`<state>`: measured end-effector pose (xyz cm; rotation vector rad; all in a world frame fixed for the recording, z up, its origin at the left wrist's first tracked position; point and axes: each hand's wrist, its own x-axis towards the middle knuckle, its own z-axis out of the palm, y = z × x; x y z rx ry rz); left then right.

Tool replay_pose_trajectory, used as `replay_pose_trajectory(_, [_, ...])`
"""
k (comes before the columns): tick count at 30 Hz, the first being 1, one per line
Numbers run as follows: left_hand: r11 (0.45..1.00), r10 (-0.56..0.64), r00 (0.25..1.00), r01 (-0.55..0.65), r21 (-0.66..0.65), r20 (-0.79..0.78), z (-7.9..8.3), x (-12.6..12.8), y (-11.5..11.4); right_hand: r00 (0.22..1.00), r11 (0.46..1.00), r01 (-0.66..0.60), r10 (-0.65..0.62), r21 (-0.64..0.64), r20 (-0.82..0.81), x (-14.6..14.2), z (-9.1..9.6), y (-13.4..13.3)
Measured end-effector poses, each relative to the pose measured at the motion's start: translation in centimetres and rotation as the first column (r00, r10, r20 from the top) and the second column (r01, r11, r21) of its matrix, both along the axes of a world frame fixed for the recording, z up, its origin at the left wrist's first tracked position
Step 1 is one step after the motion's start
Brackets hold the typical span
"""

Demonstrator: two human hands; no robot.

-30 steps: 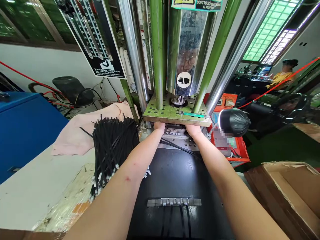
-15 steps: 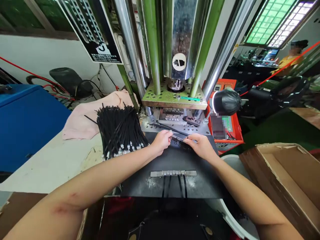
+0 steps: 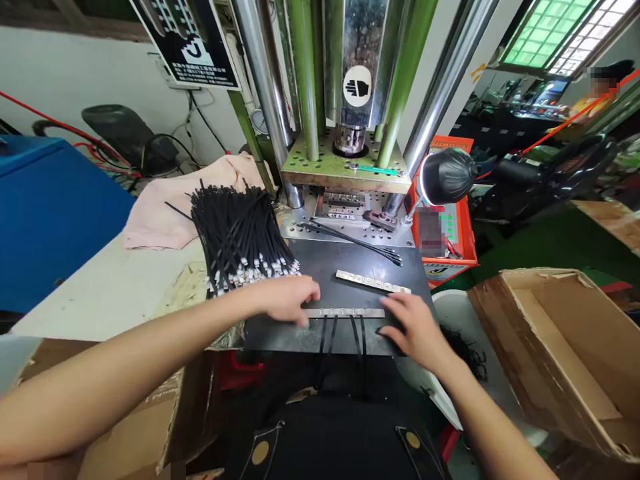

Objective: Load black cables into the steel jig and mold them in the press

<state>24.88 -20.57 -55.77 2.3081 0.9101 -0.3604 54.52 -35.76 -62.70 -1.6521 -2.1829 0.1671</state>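
A metal bar [image 3: 346, 313] with several black cables [image 3: 355, 333] hanging from its front side lies across the black work plate [image 3: 290, 343]. My left hand [image 3: 293, 298] is at the bar's left end, thumb and fingers apart. Near the right end, my right hand [image 3: 414, 327] is spread and slightly blurred; neither hand holds anything. Behind lies a second metal bar [image 3: 367, 280], slanted, its right end close to my right fingers. Further back, a few loose black cables [image 3: 353, 241] lie across the plate and the press base.
A thick pile of black cables with white ends [image 3: 240, 233] stands left of the plate. The green press plate [image 3: 320, 175] hangs over a mould [image 3: 343, 203]. A black lamp [image 3: 447, 175], a red control box [image 3: 453, 267] and a cardboard box [image 3: 545, 353] are to the right.
Both hands have let go of the slanted bar and the loose cables, which now lie on the plate. They have come nearer, one to each end of the front bar.
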Motion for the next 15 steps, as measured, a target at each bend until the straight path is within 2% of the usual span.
replay_pose_trajectory(2, [0.976, -0.122, 0.992, 0.125, 0.179, -0.025, -0.1, -0.8, -1.6, 0.993, 0.994, -0.104, 0.105, -0.024, 0.06, -3.1, -0.4, 0.9])
replay_pose_trajectory(3, [0.959, -0.148, 0.989, 0.148, 0.242, -0.021, -0.2, -1.0, -2.0, 0.989, 0.992, -0.126, 0.128, -0.02, 0.081, -3.5, -0.3, 1.6])
replay_pose_trajectory(5, [0.936, -0.149, 0.989, 0.146, 0.32, -0.015, -0.6, -0.7, -1.5, 0.987, 0.989, -0.145, 0.144, 0.01, 0.076, -2.7, 0.2, 3.8])
replay_pose_trajectory(6, [0.928, -0.13, 0.991, 0.127, 0.349, -0.013, -0.7, -0.4, -0.5, 0.988, 0.989, -0.146, 0.144, 0.032, 0.059, -1.7, 0.5, 5.4])
replay_pose_trajectory(8, [0.904, -0.051, 0.999, 0.041, 0.427, 0.013, -0.8, 0.6, 3.0, 0.993, 0.989, -0.12, 0.119, 0.089, 0.02, 0.2, 1.3, 10.1])
replay_pose_trajectory(10, [0.867, 0.048, 0.996, -0.081, 0.493, 0.078, -1.1, 1.9, 7.8, 0.998, 0.991, -0.056, 0.056, 0.12, 0.002, 1.3, 1.9, 16.0])
replay_pose_trajectory(13, [0.827, 0.195, 0.969, -0.244, 0.506, 0.148, -1.8, 3.9, 15.1, 0.996, 0.99, 0.09, -0.09, 0.107, -0.005, 1.1, 1.9, 25.1])
replay_pose_trajectory(15, [0.818, 0.261, 0.952, -0.307, 0.486, 0.162, -2.5, 5.0, 18.8, 0.985, 0.98, 0.174, -0.174, 0.093, 0.0, 0.5, 1.6, 29.8])
